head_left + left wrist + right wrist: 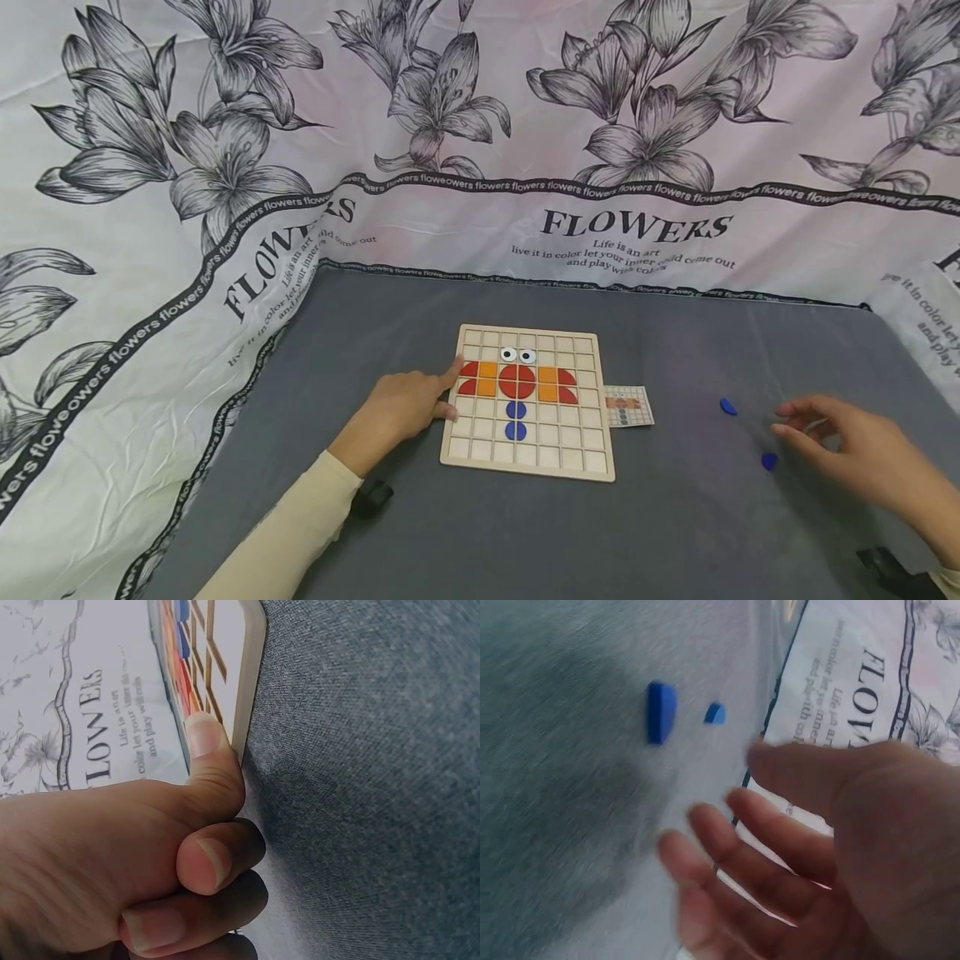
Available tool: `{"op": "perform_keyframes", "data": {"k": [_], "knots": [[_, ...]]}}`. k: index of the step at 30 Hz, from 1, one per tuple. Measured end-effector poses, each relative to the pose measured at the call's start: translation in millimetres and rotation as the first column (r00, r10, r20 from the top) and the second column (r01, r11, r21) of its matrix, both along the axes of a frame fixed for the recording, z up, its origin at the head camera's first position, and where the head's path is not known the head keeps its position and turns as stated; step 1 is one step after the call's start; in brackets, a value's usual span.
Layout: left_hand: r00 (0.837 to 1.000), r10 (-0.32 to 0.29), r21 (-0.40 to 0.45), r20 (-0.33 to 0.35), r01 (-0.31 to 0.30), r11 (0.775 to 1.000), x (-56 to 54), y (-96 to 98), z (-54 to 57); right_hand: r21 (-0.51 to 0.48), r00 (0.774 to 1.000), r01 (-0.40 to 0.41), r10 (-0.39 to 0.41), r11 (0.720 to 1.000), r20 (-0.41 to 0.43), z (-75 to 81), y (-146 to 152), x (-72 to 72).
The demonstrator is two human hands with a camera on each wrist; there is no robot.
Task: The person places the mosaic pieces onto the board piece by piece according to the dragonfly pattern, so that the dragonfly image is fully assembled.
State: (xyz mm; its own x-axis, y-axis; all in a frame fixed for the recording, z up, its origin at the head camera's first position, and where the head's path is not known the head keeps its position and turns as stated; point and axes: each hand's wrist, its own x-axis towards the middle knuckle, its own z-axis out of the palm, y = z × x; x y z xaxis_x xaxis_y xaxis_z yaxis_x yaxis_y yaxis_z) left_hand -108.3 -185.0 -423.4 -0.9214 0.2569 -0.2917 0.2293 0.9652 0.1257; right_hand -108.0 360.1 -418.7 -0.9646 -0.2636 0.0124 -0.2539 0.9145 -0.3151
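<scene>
A square wooden grid board (527, 472) lies on the grey table with red, orange and blue shapes and two eye pieces set in its cells. My left hand (401, 407) holds its left edge, with the thumb (206, 746) on the rim in the left wrist view and the other visible fingers curled below. At the right, my right hand (847, 437) hovers with loosely bent fingers and nothing in them. Near its fingertips lie two blue pieces: a half-round one (727, 407) farther off and another blue piece (768, 461) closer in.
A small printed pattern card (633, 407) sticks out from under the board's right side. White cloth with a flower print (637, 237) hangs along the back and left of the grey table (525, 542). Dark wrist straps (372, 498) show at both wrists.
</scene>
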Motion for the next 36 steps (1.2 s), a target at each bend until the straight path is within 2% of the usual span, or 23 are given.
{"op": "perform_keyframes", "data": {"k": [3, 7, 11, 18, 22, 27, 33, 36], "knots": [[1.0, -0.002, -0.007, -0.002, 0.002, 1.0, -0.3, -0.4, 0.0, 0.032, 0.996, 0.007, -0.01, 0.999, 0.089, -3.1, 4.2, 4.9], [1.0, -0.002, -0.011, -0.002, 0.002, 1.0, -1.1, -0.5, -0.4, 0.043, 0.992, 0.007, -0.012, 0.999, 0.124, -9.9, 4.6, 11.6], [1.0, 0.001, -0.008, -0.003, -0.001, 1.0, -0.2, -0.7, 0.9, 0.016, 0.996, 0.0, -0.001, 1.0, 0.09, -13.8, 1.9, 18.0], [1.0, 0.007, 0.002, -0.005, -0.007, 1.0, 1.7, -0.3, 2.0, -0.026, 0.999, -0.03, 0.03, 0.999, -0.021, -18.0, -3.0, 26.7], [1.0, 0.004, 0.0, -0.002, -0.004, 1.0, 1.5, -0.3, 1.1, -0.013, 1.0, -0.008, 0.008, 1.0, -0.017, -18.4, -2.4, 29.1], [1.0, 0.004, -0.002, -0.003, -0.004, 1.0, 1.8, -0.5, 1.7, -0.004, 1.0, -0.018, 0.018, 1.0, -0.018, -20.6, -3.7, 30.8], [1.0, 0.003, -0.005, -0.007, -0.003, 1.0, 0.9, -0.3, 1.4, -0.012, 0.994, 0.002, -0.001, 1.0, 0.109, -17.6, -5.3, 29.9], [1.0, 0.002, -0.006, -0.004, -0.003, 1.0, 0.0, -0.2, 1.5, -0.015, 0.99, 0.005, -0.003, 1.0, 0.14, -15.7, -5.0, 29.0]]}}
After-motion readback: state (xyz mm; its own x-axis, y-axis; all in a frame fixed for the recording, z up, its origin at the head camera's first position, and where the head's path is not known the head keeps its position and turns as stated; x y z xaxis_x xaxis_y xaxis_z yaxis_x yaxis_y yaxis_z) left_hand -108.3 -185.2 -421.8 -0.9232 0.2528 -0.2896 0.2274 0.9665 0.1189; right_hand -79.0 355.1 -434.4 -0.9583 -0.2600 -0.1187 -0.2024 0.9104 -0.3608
